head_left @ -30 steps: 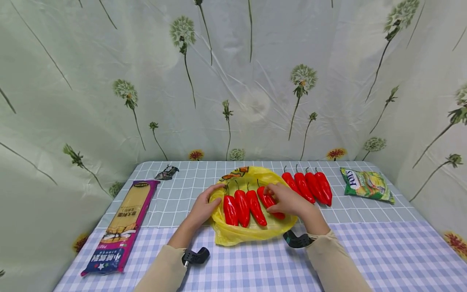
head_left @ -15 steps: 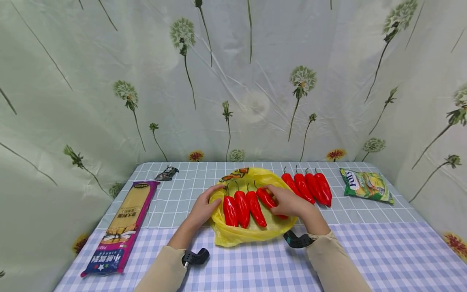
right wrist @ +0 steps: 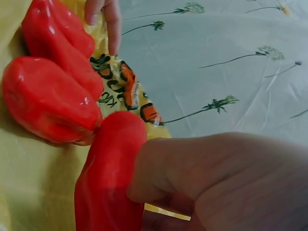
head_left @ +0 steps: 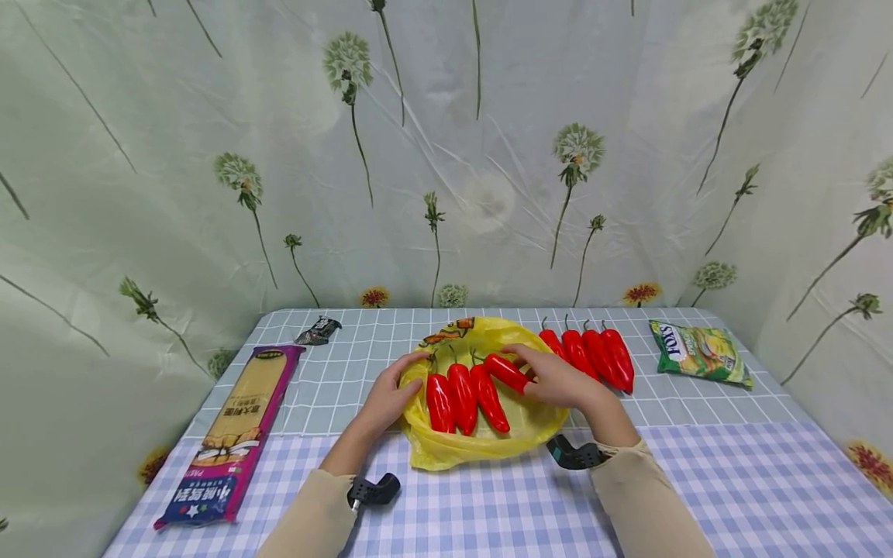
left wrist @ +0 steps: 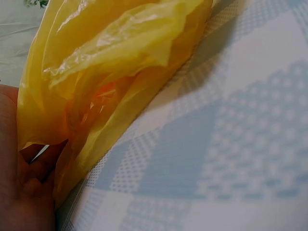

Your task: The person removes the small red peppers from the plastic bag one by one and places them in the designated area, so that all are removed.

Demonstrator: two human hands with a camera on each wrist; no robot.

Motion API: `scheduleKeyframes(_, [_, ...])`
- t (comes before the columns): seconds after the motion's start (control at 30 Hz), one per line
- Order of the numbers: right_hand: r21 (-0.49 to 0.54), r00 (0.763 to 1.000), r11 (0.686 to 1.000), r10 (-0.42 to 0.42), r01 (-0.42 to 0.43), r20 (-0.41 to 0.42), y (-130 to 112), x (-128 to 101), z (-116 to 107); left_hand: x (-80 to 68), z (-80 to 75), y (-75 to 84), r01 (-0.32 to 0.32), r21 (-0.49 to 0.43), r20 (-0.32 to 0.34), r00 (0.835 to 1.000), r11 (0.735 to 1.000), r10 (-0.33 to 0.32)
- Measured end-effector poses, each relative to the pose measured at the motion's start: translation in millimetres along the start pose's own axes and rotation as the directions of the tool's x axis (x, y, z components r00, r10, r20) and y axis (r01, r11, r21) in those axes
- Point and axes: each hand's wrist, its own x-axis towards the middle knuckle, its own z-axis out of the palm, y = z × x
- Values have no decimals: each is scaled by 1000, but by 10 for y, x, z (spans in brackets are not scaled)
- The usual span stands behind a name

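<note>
The right hand (head_left: 558, 380) has its grip curled round a red pepper (head_left: 507, 372), held over the yellow bag (head_left: 481, 442) near the counter's middle, while the left hand (head_left: 391, 395) pinches the bag's left rim. Three peppers (head_left: 463, 391) lie side by side in the bag just left of the held one. Four more peppers (head_left: 593, 353) crowd close behind the right hand toward the far edge, with a snack packet (head_left: 701, 353) near the far right corner and a pasta packet (head_left: 233, 434) along the left edge.

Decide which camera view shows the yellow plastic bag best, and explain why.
The head view: the whole yellow plastic bag lies spread on the table with peppers on it. The left wrist view shows only a crumpled edge; the right wrist view shows patches with print.
</note>
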Motion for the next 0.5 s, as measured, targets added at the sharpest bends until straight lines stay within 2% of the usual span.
scheduleKeyframes(0.2, [26, 999, 998, -50, 50, -8, -29, -25, -42, -2, 5, -24, -7, 7, 4, 1000, 1000, 7])
scheduleKeyframes(0.4, [56, 993, 992, -106, 110, -56, -86, -61, -107, 0, 0, -22, -36, 8, 1, 999, 999, 36])
scheduleKeyframes(0.5, [61, 990, 992, -109, 115, -85, -95, -76, -148, -2, -1, -13, -40, -2, 4, 999, 999, 40])
